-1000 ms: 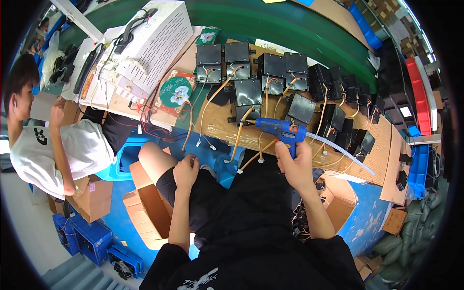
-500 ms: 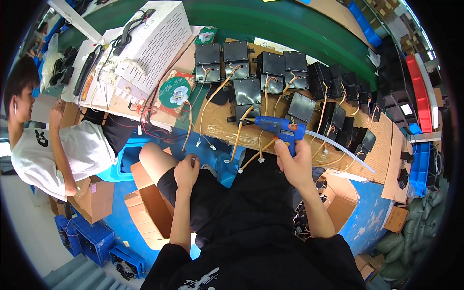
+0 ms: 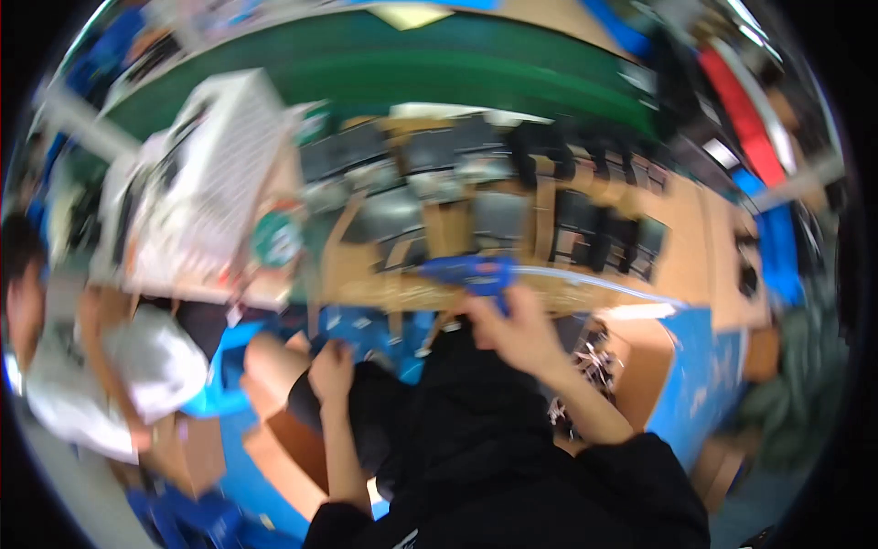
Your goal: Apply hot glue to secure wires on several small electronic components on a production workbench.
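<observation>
In my right hand [image 3: 514, 325] is a blue glue gun [image 3: 476, 270], its nozzle toward the left. A long clear glue stick [image 3: 604, 282] trails from its back over the bench. The nozzle is near a black box [image 3: 391, 216] with an orange-yellow cable [image 3: 394, 302] hanging off the front edge. Behind and to the right stand several more such boxes [image 3: 500, 217] in rows. My left hand [image 3: 331, 371] is held curled by my left knee. Its fingers are closed, and blur hides anything in them. Motion smears the whole view.
Cardboard [image 3: 700, 229] covers the bench. A white perforated machine [image 3: 224, 160] stands on its left part. A co-worker in a white shirt [image 3: 155, 361] sits at the left. Open cartons [image 3: 647, 366] flank my legs, the right one with dark parts in it. A blue stool [image 3: 219, 375] is at the left.
The view has swung, so the bench and boxes appear further left and lower. The glue gun remains in my right hand, and its nozzle has come away from the box it was at.
</observation>
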`<action>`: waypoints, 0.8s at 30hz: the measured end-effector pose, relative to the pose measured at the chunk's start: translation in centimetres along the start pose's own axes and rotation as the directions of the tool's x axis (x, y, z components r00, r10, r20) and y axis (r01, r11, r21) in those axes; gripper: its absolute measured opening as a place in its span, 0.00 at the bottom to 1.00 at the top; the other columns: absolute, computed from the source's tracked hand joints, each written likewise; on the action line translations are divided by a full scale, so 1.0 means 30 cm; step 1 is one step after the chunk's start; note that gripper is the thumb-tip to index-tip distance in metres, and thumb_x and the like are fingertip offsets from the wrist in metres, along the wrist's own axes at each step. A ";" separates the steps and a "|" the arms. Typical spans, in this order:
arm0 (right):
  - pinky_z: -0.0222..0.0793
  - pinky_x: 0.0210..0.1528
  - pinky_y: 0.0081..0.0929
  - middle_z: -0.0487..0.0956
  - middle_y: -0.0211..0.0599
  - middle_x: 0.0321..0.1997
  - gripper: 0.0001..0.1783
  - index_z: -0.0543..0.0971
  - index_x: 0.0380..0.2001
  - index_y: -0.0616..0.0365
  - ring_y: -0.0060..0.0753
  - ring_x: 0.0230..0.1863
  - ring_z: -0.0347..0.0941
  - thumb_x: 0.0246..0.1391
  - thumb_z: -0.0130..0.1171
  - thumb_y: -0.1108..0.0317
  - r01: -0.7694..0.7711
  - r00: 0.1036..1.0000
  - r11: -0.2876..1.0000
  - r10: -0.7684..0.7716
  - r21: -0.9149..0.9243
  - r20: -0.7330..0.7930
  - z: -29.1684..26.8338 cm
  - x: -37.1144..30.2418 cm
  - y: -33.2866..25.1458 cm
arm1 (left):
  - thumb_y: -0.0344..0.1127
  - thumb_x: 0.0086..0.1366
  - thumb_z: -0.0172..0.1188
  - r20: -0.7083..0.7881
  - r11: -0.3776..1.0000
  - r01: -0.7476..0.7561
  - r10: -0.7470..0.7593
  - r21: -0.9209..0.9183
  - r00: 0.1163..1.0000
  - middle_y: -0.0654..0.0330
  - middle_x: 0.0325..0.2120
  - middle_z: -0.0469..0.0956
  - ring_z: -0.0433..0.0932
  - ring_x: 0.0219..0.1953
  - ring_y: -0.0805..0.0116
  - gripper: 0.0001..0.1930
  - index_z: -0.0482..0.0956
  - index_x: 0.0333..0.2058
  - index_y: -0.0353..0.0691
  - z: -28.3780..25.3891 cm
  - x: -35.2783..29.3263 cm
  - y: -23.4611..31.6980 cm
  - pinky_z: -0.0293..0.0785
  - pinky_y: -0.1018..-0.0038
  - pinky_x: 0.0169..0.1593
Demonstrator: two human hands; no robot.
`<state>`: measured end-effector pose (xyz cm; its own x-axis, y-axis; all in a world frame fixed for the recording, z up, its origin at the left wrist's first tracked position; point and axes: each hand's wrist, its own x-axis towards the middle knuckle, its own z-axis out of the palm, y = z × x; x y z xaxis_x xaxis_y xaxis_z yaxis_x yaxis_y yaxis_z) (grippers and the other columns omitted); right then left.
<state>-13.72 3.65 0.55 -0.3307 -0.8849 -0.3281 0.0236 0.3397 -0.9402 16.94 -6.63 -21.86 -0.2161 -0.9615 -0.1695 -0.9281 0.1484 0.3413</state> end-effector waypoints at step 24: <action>0.58 0.10 0.15 0.82 0.37 0.37 0.18 0.70 0.51 0.61 0.17 0.10 0.61 0.69 0.46 0.58 0.289 0.750 0.873 0.049 0.393 -0.660 -0.474 -0.421 0.116 | 0.37 0.67 0.56 0.497 0.897 0.091 0.153 -0.432 0.854 0.54 0.27 0.82 0.80 0.28 0.63 0.15 0.77 0.48 0.34 0.096 0.073 -0.017 0.75 0.72 0.37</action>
<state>-22.87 20.54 2.74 -0.8691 -0.4370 -0.2315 0.2962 -0.0850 -0.9514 16.06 -8.13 -25.07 -0.4771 -0.6835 -0.5524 -0.7217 -0.0540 0.6901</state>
